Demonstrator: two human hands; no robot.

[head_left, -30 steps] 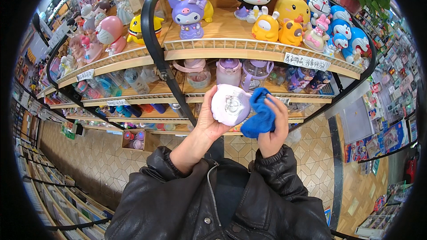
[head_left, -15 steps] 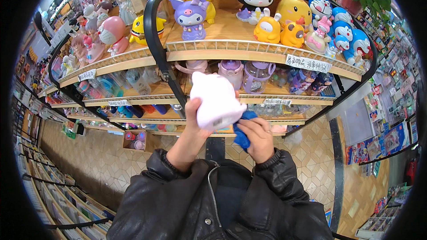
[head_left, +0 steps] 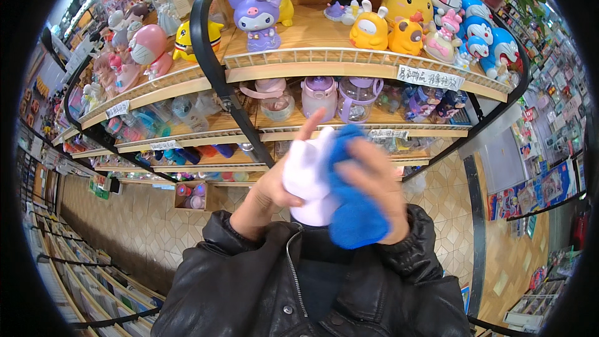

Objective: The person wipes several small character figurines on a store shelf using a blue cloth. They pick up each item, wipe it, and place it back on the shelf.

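Observation:
In front of my chest I hold a pale lilac-white figurine (head_left: pixel 306 178) with pointed ears or bumps on top. My left hand (head_left: pixel 279 182) grips its left side, thumb across the front and index finger stretched up behind it. A blue cloth (head_left: pixel 355 215) lies against the figurine's right side. My right hand (head_left: pixel 379 181), smeared by motion, presses the cloth there, its fingers over the fabric. Cloth and hand hide much of the figurine's right half.
Ahead stands a wooden shelf rack (head_left: pixel 299 70) with a black metal frame (head_left: pixel 203 31). Its top board carries a purple figurine (head_left: pixel 257 22), a yellow chick figurine (head_left: pixel 409 3) and several others. Bottles and cups (head_left: pixel 319 97) fill the lower boards. A cardboard box (head_left: pixel 192 196) sits on the tiled floor.
The figurine has turned and come slightly lower and right. The blue cloth, bunched below it before, is now spread against its right side, and my right hand has moved up with it.

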